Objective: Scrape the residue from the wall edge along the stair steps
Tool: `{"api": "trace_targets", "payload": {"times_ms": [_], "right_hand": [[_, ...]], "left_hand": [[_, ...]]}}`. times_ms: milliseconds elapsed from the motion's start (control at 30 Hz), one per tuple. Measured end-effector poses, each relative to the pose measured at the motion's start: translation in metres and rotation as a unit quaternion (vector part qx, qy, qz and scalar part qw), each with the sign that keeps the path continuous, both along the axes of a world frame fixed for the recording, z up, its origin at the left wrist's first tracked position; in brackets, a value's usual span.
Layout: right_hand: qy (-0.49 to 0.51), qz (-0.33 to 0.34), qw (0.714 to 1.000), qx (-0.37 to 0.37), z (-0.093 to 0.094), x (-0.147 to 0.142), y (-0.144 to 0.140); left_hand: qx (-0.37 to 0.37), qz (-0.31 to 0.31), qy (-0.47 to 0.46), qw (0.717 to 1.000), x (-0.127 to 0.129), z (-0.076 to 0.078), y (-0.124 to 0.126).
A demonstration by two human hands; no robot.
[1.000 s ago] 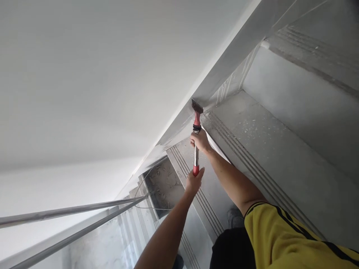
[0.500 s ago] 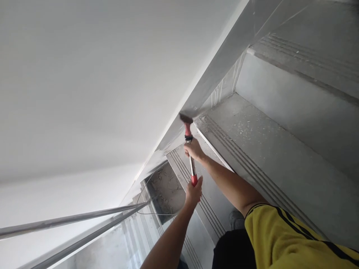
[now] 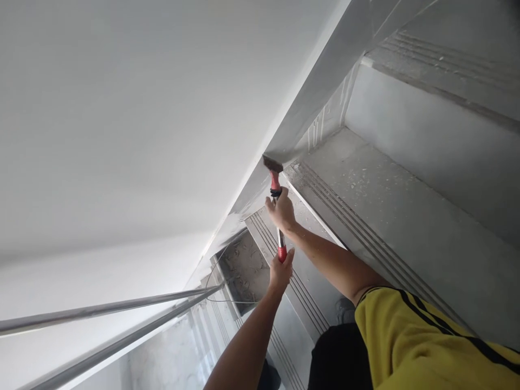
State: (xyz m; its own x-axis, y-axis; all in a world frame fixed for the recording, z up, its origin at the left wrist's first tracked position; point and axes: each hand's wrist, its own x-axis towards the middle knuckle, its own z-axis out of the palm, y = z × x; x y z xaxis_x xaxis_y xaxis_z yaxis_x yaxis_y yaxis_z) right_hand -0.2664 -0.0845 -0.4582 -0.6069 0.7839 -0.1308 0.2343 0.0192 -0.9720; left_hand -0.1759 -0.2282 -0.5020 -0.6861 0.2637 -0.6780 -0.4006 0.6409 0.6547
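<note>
Red plastic and bare metal make up the long-handled scraper (image 3: 277, 208), whose dark flat blade presses against the lower edge of the white sloping stringer board (image 3: 309, 103) that runs beside the grey concrete stair treads (image 3: 390, 216). The right hand (image 3: 281, 210) is wrapped closed around the upper part of the shaft just below the red collar, fingers fully curled on it. The left hand (image 3: 281, 269) cups the red butt end of the handle from below, fingers closed about it, though how tightly cannot be told. Compared with half a second ago, the blade sits higher and a touch further right along the board, having climbed back up after dipping down the slope; a full second ago it stood higher still and further right. Both hands have risen with it, the right one now nearer the blade. The tool leans slightly, its head tipped left of its butt. The dusty tread to the right carries scattered pale chips. Two slim steel handrail tubes (image 3: 122, 311) cross the lower left, and a yellow sleeve with black stripes (image 3: 422, 341) fills the lower right corner.
</note>
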Motion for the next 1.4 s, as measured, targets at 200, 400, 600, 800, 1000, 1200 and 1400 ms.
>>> {"api": "trace_targets", "payload": {"times_ms": [200,400,600,800,1000,1200,1400], "right_hand": [[-0.058,0.085,0.995,0.013,-0.010,0.000,0.002],[-0.025,0.027,0.999,0.027,0.003,-0.003,0.032],[-0.077,0.143,0.987,0.010,0.000,0.004,-0.001],[0.008,0.020,0.998,0.066,0.014,-0.010,0.048],[-0.131,0.215,0.967,0.031,-0.016,-0.003,-0.043],[-0.063,0.123,0.990,0.042,-0.025,-0.012,-0.015],[-0.022,0.116,0.992,0.038,-0.045,-0.018,-0.040]], "left_hand": [[-0.002,0.065,-0.017,0.998,0.014,-0.011,0.005],[0.007,0.018,0.010,1.000,-0.002,0.001,0.020],[-0.002,0.075,-0.020,0.997,0.022,0.003,0.003],[0.030,-0.020,0.045,0.998,-0.021,0.015,0.028],[-0.057,0.076,-0.024,0.995,0.015,-0.013,-0.040],[-0.051,0.029,0.002,0.998,-0.014,-0.026,-0.032],[-0.068,0.028,-0.004,0.997,-0.018,-0.035,-0.055]]}}
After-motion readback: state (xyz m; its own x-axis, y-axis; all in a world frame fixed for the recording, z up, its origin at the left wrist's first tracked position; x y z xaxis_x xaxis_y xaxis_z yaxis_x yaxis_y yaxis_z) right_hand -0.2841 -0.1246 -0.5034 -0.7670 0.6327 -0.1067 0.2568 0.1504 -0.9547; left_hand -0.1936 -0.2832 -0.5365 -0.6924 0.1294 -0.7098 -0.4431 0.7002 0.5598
